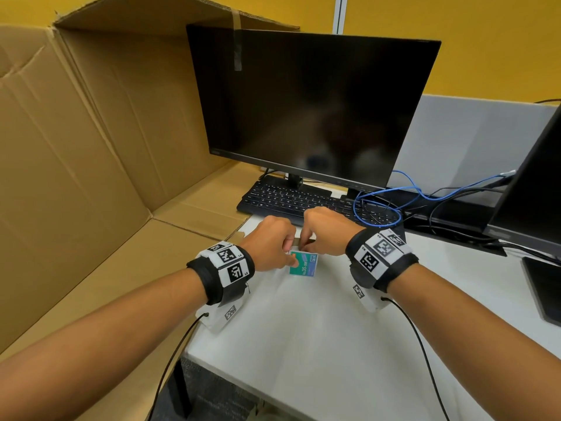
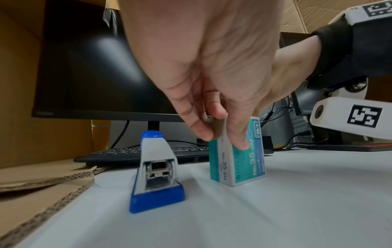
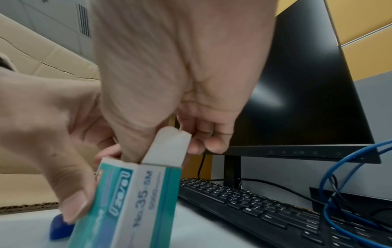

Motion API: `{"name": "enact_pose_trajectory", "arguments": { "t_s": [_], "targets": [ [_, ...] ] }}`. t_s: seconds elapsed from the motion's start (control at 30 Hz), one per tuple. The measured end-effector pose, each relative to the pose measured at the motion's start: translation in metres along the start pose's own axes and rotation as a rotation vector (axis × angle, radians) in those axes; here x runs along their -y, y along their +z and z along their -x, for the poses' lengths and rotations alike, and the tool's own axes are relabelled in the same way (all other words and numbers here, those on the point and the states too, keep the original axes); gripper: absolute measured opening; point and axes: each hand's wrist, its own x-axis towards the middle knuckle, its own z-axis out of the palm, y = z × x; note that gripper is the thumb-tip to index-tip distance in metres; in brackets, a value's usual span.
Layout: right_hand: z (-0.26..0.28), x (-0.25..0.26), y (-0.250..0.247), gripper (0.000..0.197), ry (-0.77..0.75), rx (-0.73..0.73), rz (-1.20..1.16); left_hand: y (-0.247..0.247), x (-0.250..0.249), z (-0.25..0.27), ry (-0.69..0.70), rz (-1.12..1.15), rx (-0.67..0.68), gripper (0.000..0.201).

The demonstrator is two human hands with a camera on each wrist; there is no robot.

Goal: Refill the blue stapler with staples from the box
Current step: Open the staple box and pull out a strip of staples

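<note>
A teal staple box (image 2: 239, 161) stands upright on the white table (image 1: 318, 344); the head view shows its face (image 1: 303, 264). My left hand (image 2: 220, 139) pinches it near the top, thumb on the printed face and fingers behind. The box's top flap (image 3: 169, 147) is open. My right hand (image 3: 169, 149) holds that flap between the thumb, whose tip dips into the opening, and curled fingers behind. The blue stapler (image 2: 157, 171) lies closed on the table just left of the box; my left hand (image 1: 290, 255) hides it in the head view.
A black keyboard (image 1: 291, 202) and a dark monitor (image 1: 309, 107) sit right behind the hands. Flattened cardboard (image 1: 91, 147) covers the left side. Blue cable loops (image 1: 382, 202) and a second monitor (image 1: 534, 192) are to the right.
</note>
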Motion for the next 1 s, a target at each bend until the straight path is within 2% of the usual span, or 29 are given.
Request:
{"name": "enact_pose_trajectory", "arguments": {
  "t_s": [0.2,0.33,0.5,0.83,0.93,1.0],
  "targets": [
    [-0.01,0.001,-0.004,0.016,0.06,0.113,-0.007,0.004,0.002,-0.003,-0.005,-0.01,-0.001,0.039],
    [-0.018,0.004,-0.002,0.014,0.114,0.13,-0.007,0.005,0.003,-0.004,-0.002,-0.007,-0.001,0.04],
    [-0.022,0.011,-0.001,0.01,0.142,0.088,-0.019,0.005,0.003,-0.003,-0.003,-0.008,0.003,0.04],
    [-0.006,0.002,-0.001,0.009,0.065,0.022,-0.042,0.001,0.0,-0.002,-0.006,-0.005,0.017,0.042],
    [-0.003,-0.004,-0.003,0.006,0.054,-0.043,-0.078,-0.002,-0.001,0.0,0.009,0.039,-0.044,0.05],
    [-0.001,-0.007,-0.005,0.005,0.05,-0.089,-0.119,-0.005,0.0,0.001,0.03,0.096,-0.121,0.047]
  ]
}}
